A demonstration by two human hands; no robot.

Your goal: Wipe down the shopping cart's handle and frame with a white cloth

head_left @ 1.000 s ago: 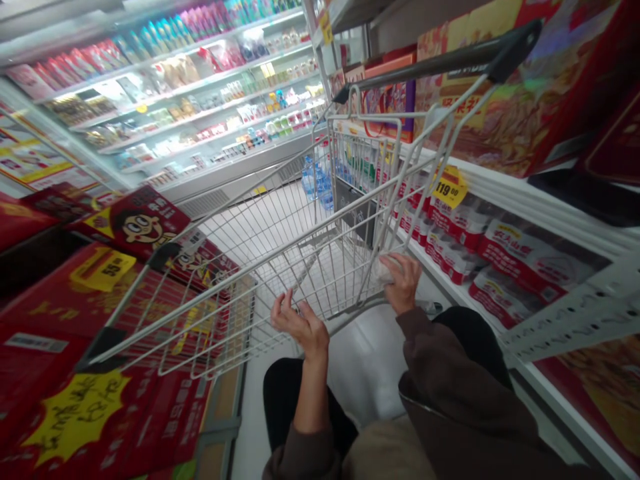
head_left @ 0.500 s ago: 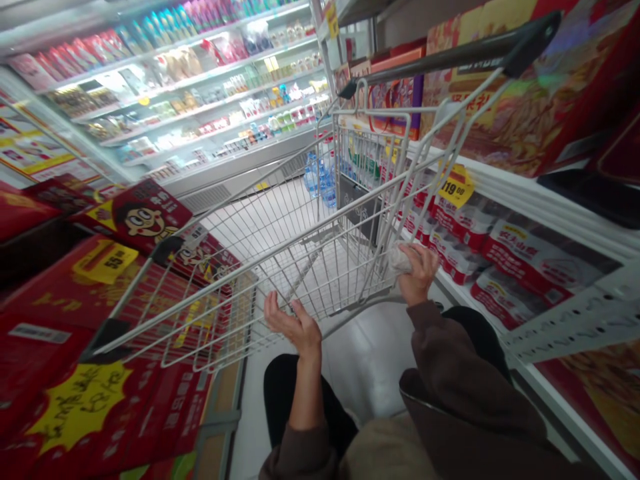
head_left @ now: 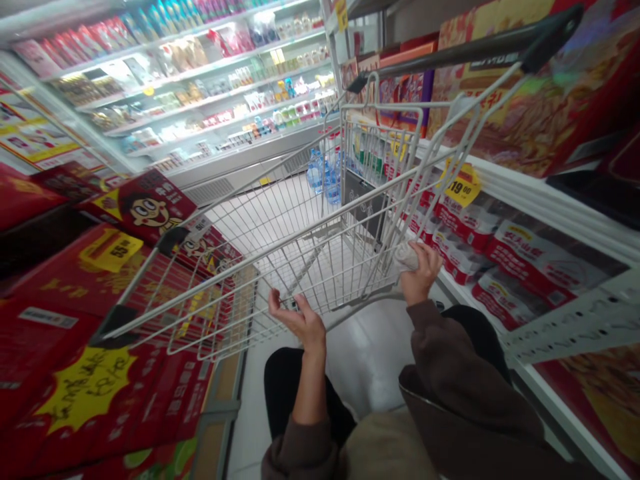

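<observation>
The head-worn camera looks forward and steeply down from above the person, close over the left hand (head_left: 295, 321), the right hand (head_left: 423, 272) and a wire shopping cart (head_left: 280, 248) just ahead. Its wide frame runs along the aisle floor (head_left: 370, 353) to a far refrigerated display case (head_left: 175, 87), with red cartons (head_left: 60, 373) near on the left and a shelf (head_left: 550, 233) near on the right.

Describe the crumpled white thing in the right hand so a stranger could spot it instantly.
Find the wire shopping cart at the centre, with a display case of red-and-white packs along its right side. Go to the cart's near edge, where the right hand curls round a crumpled white bundle. It is the only thing either hand holds; the left hand is open.
</observation>
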